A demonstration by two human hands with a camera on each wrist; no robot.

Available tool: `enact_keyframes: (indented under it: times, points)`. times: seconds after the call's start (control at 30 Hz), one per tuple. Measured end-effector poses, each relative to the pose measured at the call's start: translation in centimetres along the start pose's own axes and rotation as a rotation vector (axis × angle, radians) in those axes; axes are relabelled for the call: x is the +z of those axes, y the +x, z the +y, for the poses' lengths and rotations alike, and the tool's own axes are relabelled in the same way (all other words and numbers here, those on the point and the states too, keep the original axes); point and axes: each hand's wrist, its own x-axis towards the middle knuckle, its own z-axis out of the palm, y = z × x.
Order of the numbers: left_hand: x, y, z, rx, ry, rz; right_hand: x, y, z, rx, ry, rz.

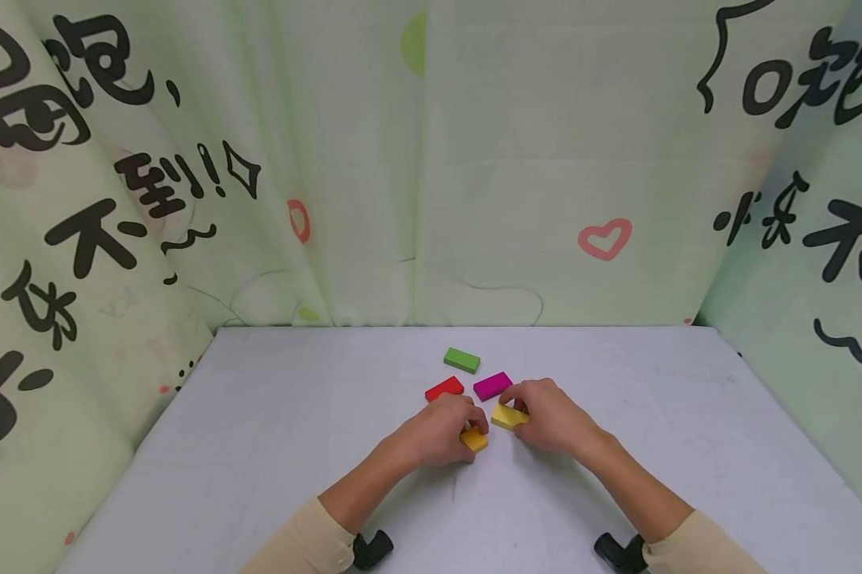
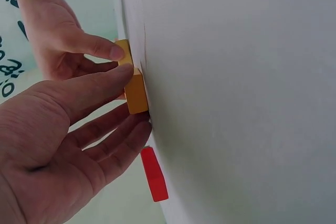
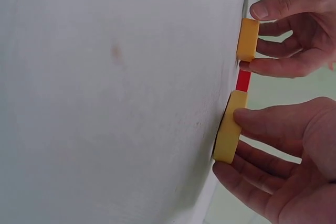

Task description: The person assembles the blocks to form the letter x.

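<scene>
Left hand (image 1: 442, 430) grips orange block (image 1: 475, 440), right hand (image 1: 551, 418) yellow block (image 1: 507, 417), inside worktop (image 1: 316, 399) far edge. Likely positioning; steady release needed next.

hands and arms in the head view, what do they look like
The left hand and right hand are bare, without gloves. The left sleeve and right sleeve are plain cream, ending partway down; a black rounded device shows beside each.
</scene>
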Motion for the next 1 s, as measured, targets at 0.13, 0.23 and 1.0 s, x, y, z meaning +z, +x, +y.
enact_keyframes:
  times: [0.13, 0.23, 1.0]
  points:
    - [-0.1, -0.3, -0.4, -0.010, -0.003, -0.008, 0.1, 0.0, -0.1, 0.005, -0.001, -0.002]
    - [-0.2, -0.7, -0.7, -0.014, 0.027, -0.006, 0.2, 0.0, -0.1, 0.018, -0.004, -0.002]
    - [-1.0, -5.1, -0.6, 0.002, 0.312, -0.138, 0.2, -1.0, 0.0, 0.054, -0.012, 0.022]
